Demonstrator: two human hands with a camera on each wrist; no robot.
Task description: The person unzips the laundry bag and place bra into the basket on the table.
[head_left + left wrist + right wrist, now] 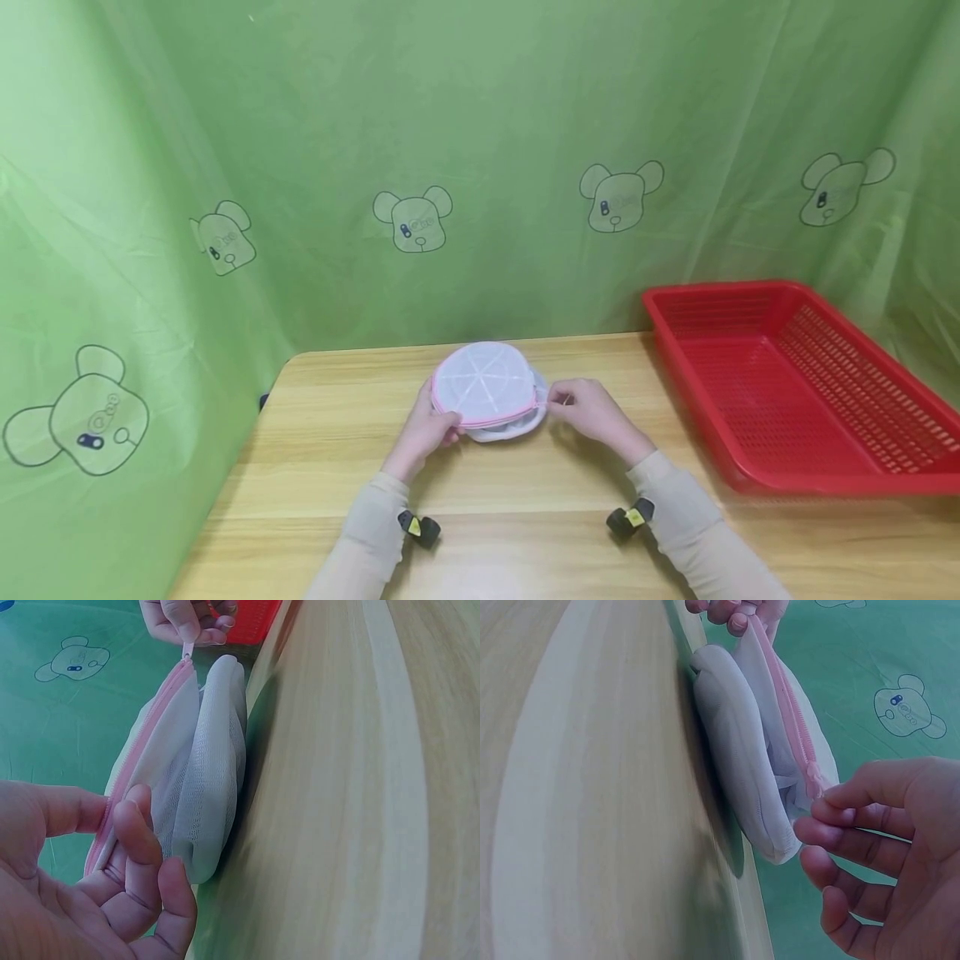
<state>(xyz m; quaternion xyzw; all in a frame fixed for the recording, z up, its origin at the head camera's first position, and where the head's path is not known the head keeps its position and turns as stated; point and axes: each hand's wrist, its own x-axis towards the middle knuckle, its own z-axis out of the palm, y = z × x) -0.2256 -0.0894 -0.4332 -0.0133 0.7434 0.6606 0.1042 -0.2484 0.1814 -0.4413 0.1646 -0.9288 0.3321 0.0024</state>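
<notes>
A person's left hand (429,427) pinches the edge of a round white mesh laundry bag (483,379) between thumb and fingers as the right hand (592,408) pinches the pull tab (188,649) of its pink zipper (790,701). The bag is between the hands over a wood-grain table (517,500), near a red plastic basket (787,408) at right. Behind hangs a green curtain (510,108) printed with cartoon animal heads.
</notes>
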